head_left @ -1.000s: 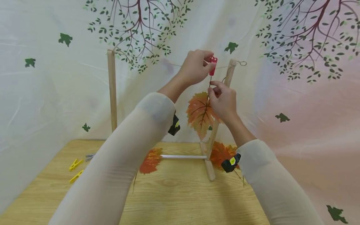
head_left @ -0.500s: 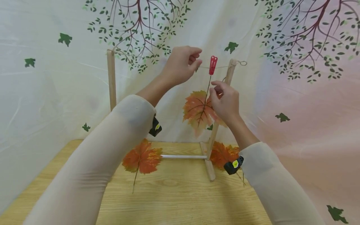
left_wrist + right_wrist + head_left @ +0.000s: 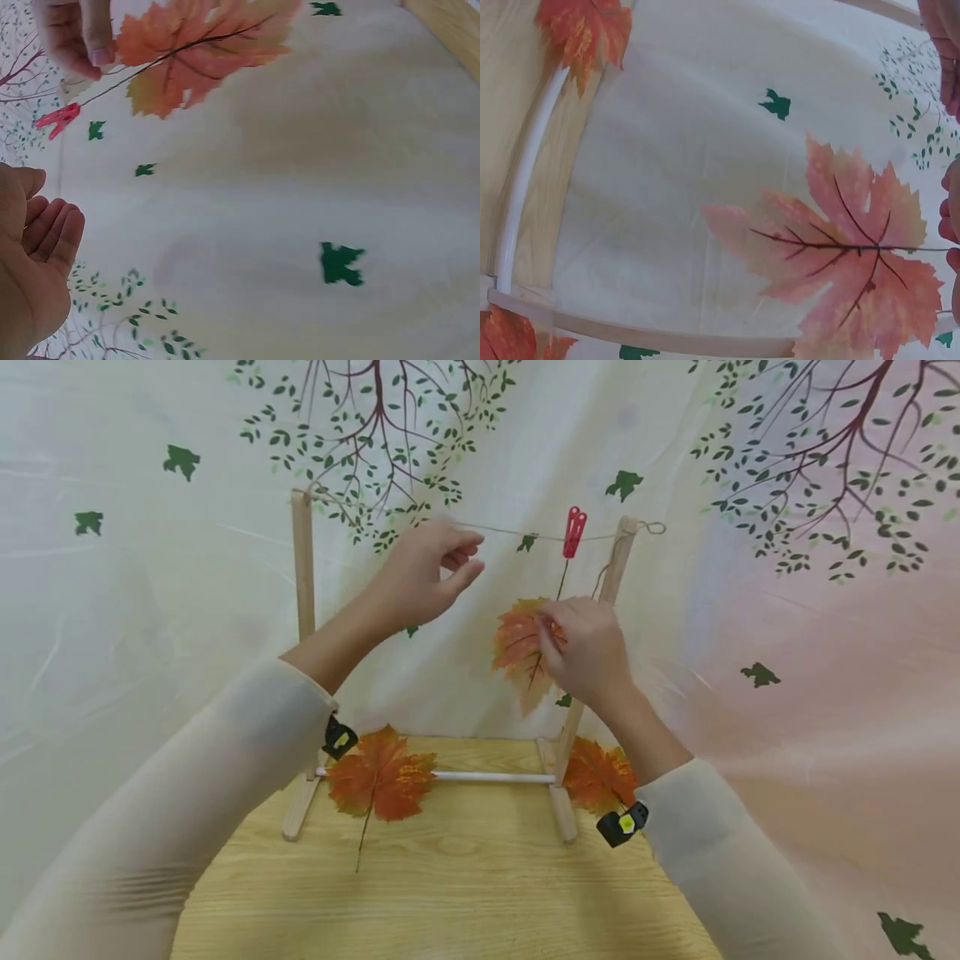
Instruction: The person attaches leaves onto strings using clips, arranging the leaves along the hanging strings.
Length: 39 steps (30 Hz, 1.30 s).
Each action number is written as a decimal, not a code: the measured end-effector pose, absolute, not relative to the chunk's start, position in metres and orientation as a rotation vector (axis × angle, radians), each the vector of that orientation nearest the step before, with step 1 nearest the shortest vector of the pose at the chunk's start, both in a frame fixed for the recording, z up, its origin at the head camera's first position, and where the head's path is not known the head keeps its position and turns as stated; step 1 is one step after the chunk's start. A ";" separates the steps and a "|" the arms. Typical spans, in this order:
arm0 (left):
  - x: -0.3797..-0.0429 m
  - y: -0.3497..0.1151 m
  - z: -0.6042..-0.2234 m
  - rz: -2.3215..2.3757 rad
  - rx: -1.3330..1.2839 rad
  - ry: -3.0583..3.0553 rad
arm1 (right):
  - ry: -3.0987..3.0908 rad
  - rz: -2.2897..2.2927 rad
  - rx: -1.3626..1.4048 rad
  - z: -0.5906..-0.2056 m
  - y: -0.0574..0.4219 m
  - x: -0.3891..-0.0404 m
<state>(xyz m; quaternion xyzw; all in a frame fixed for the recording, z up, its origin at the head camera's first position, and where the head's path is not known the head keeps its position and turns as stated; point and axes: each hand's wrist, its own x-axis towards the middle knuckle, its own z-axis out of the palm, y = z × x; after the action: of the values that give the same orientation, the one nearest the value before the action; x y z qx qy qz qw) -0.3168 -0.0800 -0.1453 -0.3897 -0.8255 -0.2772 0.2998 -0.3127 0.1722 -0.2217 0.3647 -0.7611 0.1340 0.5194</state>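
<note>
A red clothespin (image 3: 574, 532) is clipped on the string (image 3: 506, 532) near the right post. Below it hangs an orange artificial maple leaf (image 3: 519, 639) by its dark stem; the right wrist view shows the leaf (image 3: 855, 247) broadly. My right hand (image 3: 588, 652) is in front of the leaf, partly covering it, with loosely bent fingers and nothing visibly gripped. In the left wrist view that right hand (image 3: 75, 34) appears beside the stem. My left hand (image 3: 423, 577) is in the air left of the leaf, fingers relaxed, holding nothing; the left wrist view shows its palm side (image 3: 37, 255).
Wooden posts (image 3: 303, 568) carry the string, joined low down by a white rod (image 3: 495, 777). One orange leaf (image 3: 381, 777) lies at the rod's left part, and another leaf (image 3: 597, 772) is by the right post. The wooden table (image 3: 450, 893) spreads beneath.
My left hand has let go of the red clothespin and moved left and down. My right hand has left the stem and dropped slightly in front of the leaf, which hangs from the clothespin.
</note>
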 end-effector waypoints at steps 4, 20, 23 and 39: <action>-0.314 -0.099 -0.172 -0.704 -1.083 -2.183 | -1.850 0.244 0.928 -0.232 0.163 -0.308; -0.295 -0.187 -0.273 -0.672 -0.961 -2.304 | -1.910 0.131 1.122 -0.290 0.126 -0.310; -0.292 -0.202 -0.289 -0.698 -0.922 -2.320 | -1.926 0.123 1.132 -0.301 0.120 -0.311; -0.272 -0.284 -0.373 -0.747 -0.635 -2.459 | -2.080 0.056 1.222 -0.367 0.083 -0.310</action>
<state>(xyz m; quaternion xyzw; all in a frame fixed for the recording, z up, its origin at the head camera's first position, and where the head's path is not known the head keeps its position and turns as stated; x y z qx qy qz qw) -0.2717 -0.2843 -0.3731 -0.2325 -0.9007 -0.2736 0.2445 -0.3095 0.0834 -0.3671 0.4730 -0.8056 0.0217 0.3562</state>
